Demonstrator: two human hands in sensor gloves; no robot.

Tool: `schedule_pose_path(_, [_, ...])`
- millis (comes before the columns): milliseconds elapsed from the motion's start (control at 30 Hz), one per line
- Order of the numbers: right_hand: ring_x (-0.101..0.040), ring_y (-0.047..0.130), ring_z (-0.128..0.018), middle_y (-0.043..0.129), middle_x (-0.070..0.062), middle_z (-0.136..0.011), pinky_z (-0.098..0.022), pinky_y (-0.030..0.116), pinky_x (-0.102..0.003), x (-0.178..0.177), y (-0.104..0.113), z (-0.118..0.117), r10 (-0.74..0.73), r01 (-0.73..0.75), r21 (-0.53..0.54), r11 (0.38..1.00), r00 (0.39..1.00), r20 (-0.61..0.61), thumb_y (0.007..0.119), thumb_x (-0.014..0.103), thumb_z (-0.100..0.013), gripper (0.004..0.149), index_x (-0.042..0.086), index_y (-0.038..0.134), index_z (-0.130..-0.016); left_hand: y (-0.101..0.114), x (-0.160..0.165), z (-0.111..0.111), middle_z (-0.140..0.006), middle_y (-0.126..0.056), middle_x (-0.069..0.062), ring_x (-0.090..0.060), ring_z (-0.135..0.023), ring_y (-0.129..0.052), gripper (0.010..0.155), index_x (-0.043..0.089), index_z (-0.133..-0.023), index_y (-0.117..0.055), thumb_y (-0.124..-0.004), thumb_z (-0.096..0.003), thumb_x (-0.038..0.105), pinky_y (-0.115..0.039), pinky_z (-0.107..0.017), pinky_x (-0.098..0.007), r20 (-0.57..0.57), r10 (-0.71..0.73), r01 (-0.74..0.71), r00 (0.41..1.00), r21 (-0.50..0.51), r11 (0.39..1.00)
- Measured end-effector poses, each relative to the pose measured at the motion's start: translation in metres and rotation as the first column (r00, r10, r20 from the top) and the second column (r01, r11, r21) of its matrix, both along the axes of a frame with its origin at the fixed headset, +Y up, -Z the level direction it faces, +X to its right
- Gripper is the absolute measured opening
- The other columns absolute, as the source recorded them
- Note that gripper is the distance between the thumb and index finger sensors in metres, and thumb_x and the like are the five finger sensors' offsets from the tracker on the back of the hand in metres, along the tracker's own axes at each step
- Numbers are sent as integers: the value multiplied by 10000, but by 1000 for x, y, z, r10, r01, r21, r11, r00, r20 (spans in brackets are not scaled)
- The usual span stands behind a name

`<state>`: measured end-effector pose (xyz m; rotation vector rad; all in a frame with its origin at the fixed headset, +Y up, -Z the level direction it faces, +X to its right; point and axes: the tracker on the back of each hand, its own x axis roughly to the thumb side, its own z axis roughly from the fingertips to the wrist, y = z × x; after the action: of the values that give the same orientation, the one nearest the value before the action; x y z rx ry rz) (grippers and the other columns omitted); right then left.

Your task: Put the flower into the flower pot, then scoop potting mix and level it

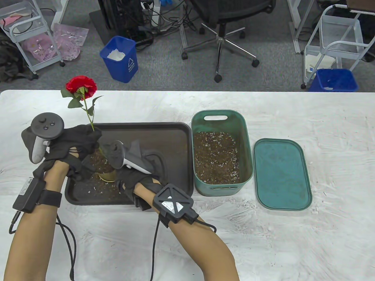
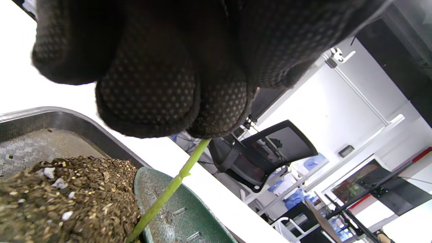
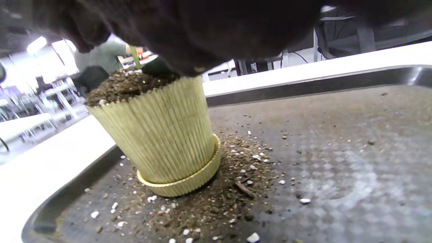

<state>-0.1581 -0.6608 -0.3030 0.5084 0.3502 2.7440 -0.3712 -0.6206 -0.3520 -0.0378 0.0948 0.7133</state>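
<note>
Black dotted glove fingertips (image 2: 148, 98) of the left hand (image 1: 73, 143) are bunched tight around the flower's green stem (image 2: 168, 190), pinching it just above the soil, as the left wrist view shows at its centre. Below them the stem runs down into the heaped potting mix (image 2: 67, 199), beside a green scoop blade (image 2: 175, 212) at the bottom middle of that frame. In the table view the red flower (image 1: 81, 85) stands upright at upper left, above the left hand. The right hand (image 1: 137, 172) sits just right of it over the pot; how its fingers are set cannot be told, since the right wrist view shows only a dark blur of glove along the top edge. Under that blur stands the ribbed yellow flower pot (image 3: 162, 135), full to the rim with mix, on its saucer, with soil and white grains spilled around it on the dark tray (image 1: 172, 140). Right of the tray, at frame centre, is a green bin (image 1: 221, 117) holding more mix, and its lid (image 1: 281, 174) lies flat on the white table (image 1: 293, 234) further right.
</note>
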Motion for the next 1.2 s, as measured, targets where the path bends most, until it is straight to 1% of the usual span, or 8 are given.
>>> schedule_pose_path(67, [-119,917,-32,925,-11,-421,85,851,-348,10,-4,7,-85,84,72,994,996,16,685,337,-424,471,238,579,-873,0,-1,0,-532,-1097,-3,-234,-316,-1132,435,196,-711,-996,-892,-355,425,-945,-336,-404,2,-6,6,1000,1,1000])
schedule_pose_path(233, [-115,923,-47,930,-15,-426,68,863,-345,33,6,22,-141,136,117,984,990,28,693,342,-424,482,221,586,-878,-1,-2,-2,-535,-1095,6,-232,-316,-1132,437,197,-714,-994,-891,-356,425,-945,-338,-403,-2,3,-3,1000,-3,1000])
schedule_pose_path(400, [-117,926,-49,934,-18,-425,62,867,-348,47,4,30,-214,212,75,974,977,18,697,344,-422,485,218,593,-878,-3,-2,-5,-532,-1097,-5,-233,-314,-1132,437,196,-714,-994,-890,-356,425,-945,-336,-403,-15,15,-15,1000,-6,1000])
schedule_pose_path(500, [-119,928,-51,937,-19,-424,59,869,-350,44,-6,32,-162,162,36,986,987,1,697,346,-421,482,221,602,-877,-3,-3,-6,-529,-1098,9,-232,-312,-1134,437,193,-710,-998,-891,-355,425,-947,-335,-403,-23,23,-23,999,-9,1000])
schedule_pose_path(667, [-120,930,-54,938,-20,-425,56,871,-352,45,-3,34,-216,216,66,974,976,-2,699,346,-419,485,220,604,-877,-2,-3,-7,-527,-1101,-6,-232,-308,-1136,437,194,-709,-999,-892,-354,425,-949,-331,-402,-29,13,-13,999,-14,1000])
schedule_pose_path(833, [-127,936,-70,933,-19,-441,38,878,-359,39,-8,34,-143,144,26,989,989,-37,690,349,-424,485,229,587,-882,-2,-3,-8,-524,-1103,9,-231,-305,-1138,437,193,-707,-1000,-891,-354,425,-950,-328,-402,-39,12,-12,999,-18,1000])
schedule_pose_path(1000, [-123,930,-51,941,-22,-420,55,871,-356,30,3,35,-206,210,95,973,977,-52,703,346,-416,482,221,616,-873,-2,-2,-9,-524,-1103,7,-231,-305,-1139,437,190,-706,-1001,-893,-354,424,-953,-327,-400,-44,18,-19,999,-22,1000])
schedule_pose_path(1200, [-129,940,-68,941,-33,-436,41,884,-361,-9,13,28,-117,130,142,981,988,-100,692,338,-415,485,218,611,-878,1,-2,-12,-524,-1106,-8,-233,-306,-1141,437,188,-705,-1003,-895,-352,423,-953,-328,-402,-55,12,-14,998,-45,999])
